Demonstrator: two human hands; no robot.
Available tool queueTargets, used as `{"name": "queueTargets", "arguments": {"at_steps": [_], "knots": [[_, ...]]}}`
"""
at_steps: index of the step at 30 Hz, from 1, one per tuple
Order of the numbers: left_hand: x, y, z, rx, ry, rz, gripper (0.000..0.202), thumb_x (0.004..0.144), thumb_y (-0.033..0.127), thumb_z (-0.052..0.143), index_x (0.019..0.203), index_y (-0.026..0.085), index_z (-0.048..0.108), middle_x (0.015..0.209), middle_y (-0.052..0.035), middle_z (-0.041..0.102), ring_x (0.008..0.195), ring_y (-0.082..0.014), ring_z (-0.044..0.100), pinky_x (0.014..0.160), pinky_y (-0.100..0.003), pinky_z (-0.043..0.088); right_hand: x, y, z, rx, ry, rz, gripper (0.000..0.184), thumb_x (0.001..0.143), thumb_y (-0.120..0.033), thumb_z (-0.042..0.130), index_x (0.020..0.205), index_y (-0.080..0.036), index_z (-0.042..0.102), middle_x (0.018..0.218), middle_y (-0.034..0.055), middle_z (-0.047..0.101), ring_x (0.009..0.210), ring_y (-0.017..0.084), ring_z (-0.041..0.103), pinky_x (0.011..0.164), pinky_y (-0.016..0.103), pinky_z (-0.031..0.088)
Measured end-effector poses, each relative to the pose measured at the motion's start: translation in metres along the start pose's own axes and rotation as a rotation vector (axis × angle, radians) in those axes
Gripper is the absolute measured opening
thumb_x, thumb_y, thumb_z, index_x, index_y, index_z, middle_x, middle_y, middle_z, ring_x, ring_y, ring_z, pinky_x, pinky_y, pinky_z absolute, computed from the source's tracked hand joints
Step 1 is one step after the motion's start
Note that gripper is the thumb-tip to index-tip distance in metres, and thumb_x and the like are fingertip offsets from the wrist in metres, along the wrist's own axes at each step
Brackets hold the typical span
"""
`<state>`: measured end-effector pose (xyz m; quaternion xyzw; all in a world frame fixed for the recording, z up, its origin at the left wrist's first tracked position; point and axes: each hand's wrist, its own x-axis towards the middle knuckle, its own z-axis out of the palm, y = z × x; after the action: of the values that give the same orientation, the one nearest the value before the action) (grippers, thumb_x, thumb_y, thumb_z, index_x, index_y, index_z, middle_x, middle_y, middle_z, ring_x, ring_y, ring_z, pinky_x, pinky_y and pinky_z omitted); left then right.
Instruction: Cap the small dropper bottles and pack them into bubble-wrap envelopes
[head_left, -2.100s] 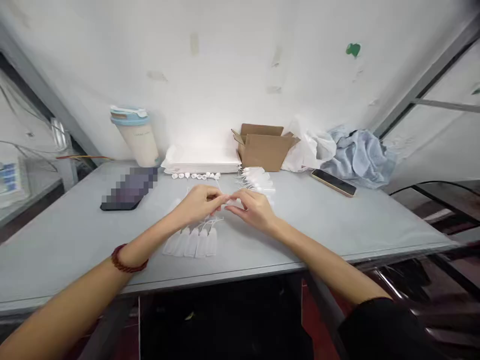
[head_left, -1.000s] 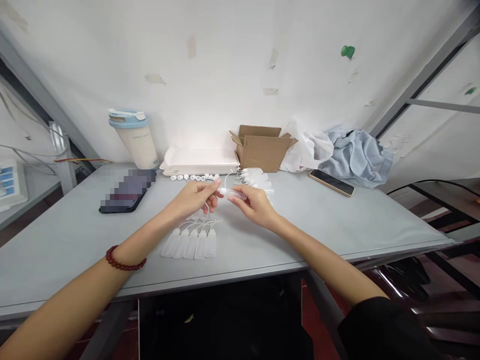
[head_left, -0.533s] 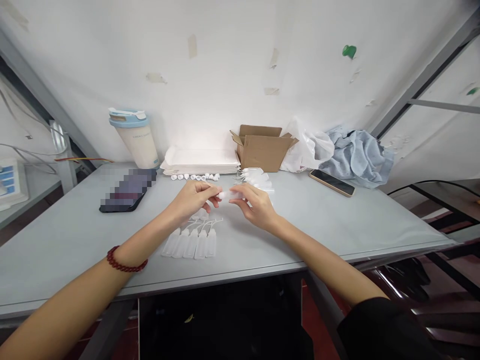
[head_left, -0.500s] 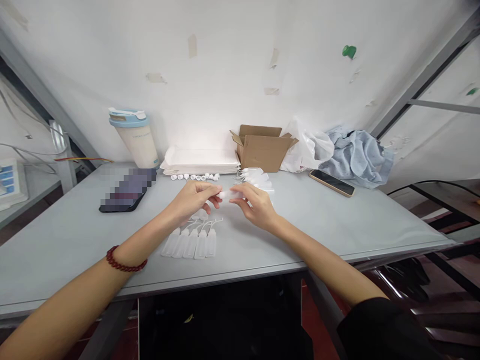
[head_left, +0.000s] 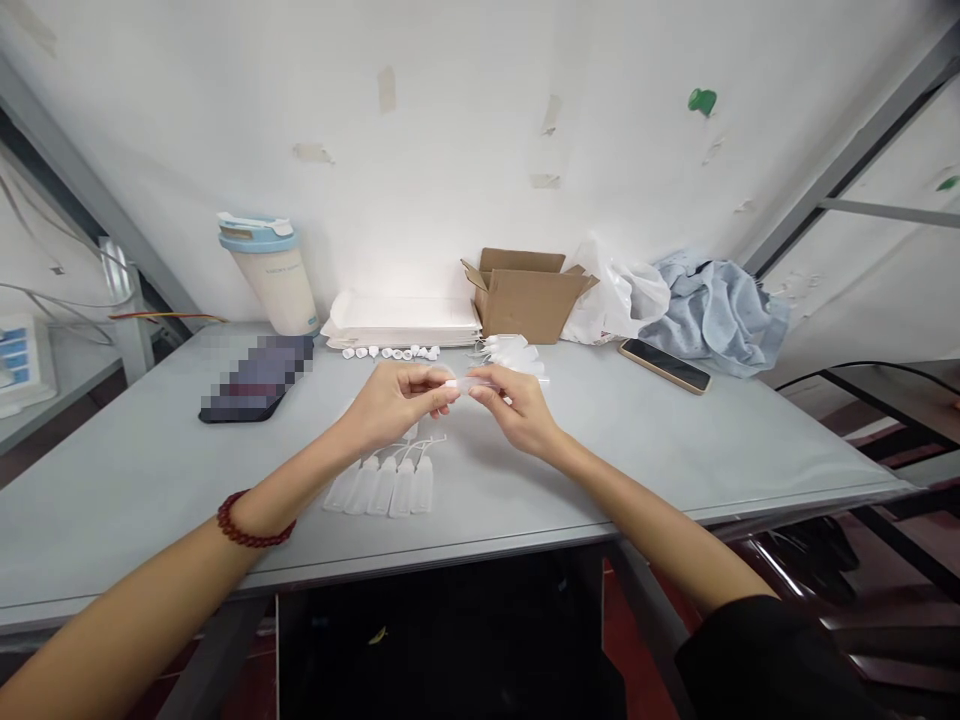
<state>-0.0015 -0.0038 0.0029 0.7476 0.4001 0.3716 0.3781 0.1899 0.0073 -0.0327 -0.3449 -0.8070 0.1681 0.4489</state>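
My left hand (head_left: 396, 405) and my right hand (head_left: 516, 405) meet above the middle of the grey table (head_left: 150, 470). Both pinch one small clear plastic bottle (head_left: 463, 384), held level between the fingertips. Below my left hand a row of several finished small bottles (head_left: 386, 486) with white string loops lies flat on the table. Beyond my right hand sits a loose pile of more small bottles (head_left: 514, 352). A line of small white caps (head_left: 390, 352) lies behind my hands.
At the back stand a lidded cream cup (head_left: 271, 272), a stack of white trays (head_left: 405, 318), an open cardboard box (head_left: 525, 292), a plastic bag (head_left: 622, 290) and a blue cloth (head_left: 716, 310). A dark phone (head_left: 255, 378) lies left, another phone (head_left: 665, 365) right.
My hands have drawn closer together and the bottle between them now sits level; earlier my left hand held the cap end slightly apart from it.
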Motion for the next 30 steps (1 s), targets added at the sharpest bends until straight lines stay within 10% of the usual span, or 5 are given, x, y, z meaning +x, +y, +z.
{"name": "queueTargets", "arguments": {"at_steps": [5, 12, 21, 30], "knots": [[-0.003, 0.0, 0.006, 0.076, 0.104, 0.057, 0.024, 0.079, 0.038, 0.061, 0.081, 0.015, 0.068, 0.076, -0.0036, 0.067, 0.068, -0.0147, 0.061, 0.067, -0.026, 0.051, 0.003, -0.005, -0.003, 0.16, -0.054, 0.186, 0.031, 0.089, -0.041, 0.047, 0.092, -0.015, 0.064, 0.069, -0.0002, 0.058, 0.058, 0.009, 0.047, 0.055, 0.023, 0.038], [0.002, -0.005, 0.0, -0.037, -0.041, -0.072, 0.035, 0.084, 0.044, 0.053, 0.069, 0.015, 0.066, 0.069, -0.0034, 0.066, 0.062, -0.0139, 0.061, 0.06, -0.025, 0.051, 0.0, -0.001, 0.002, 0.045, 0.033, -0.08, 0.018, 0.087, -0.029, 0.053, 0.1, -0.019, 0.06, 0.089, 0.0054, 0.064, 0.075, 0.013, 0.055, 0.061, 0.025, 0.046], [0.002, -0.002, 0.002, -0.066, 0.079, -0.088, 0.03, 0.083, 0.035, 0.052, 0.066, 0.015, 0.066, 0.064, -0.0022, 0.066, 0.058, -0.0129, 0.06, 0.059, -0.025, 0.051, -0.001, -0.003, 0.004, -0.032, 0.074, -0.135, 0.013, 0.088, -0.024, 0.052, 0.099, -0.02, 0.058, 0.089, 0.0054, 0.065, 0.074, 0.014, 0.056, 0.059, 0.026, 0.046], [0.004, -0.002, -0.004, -0.072, -0.15, -0.117, 0.044, 0.083, 0.051, 0.052, 0.061, 0.014, 0.061, 0.058, -0.0029, 0.061, 0.051, -0.0128, 0.058, 0.051, -0.024, 0.049, -0.001, -0.003, 0.001, 0.018, 0.025, -0.083, 0.018, 0.089, -0.03, 0.05, 0.102, -0.02, 0.059, 0.092, 0.0062, 0.065, 0.078, 0.015, 0.058, 0.063, 0.027, 0.048]]}}
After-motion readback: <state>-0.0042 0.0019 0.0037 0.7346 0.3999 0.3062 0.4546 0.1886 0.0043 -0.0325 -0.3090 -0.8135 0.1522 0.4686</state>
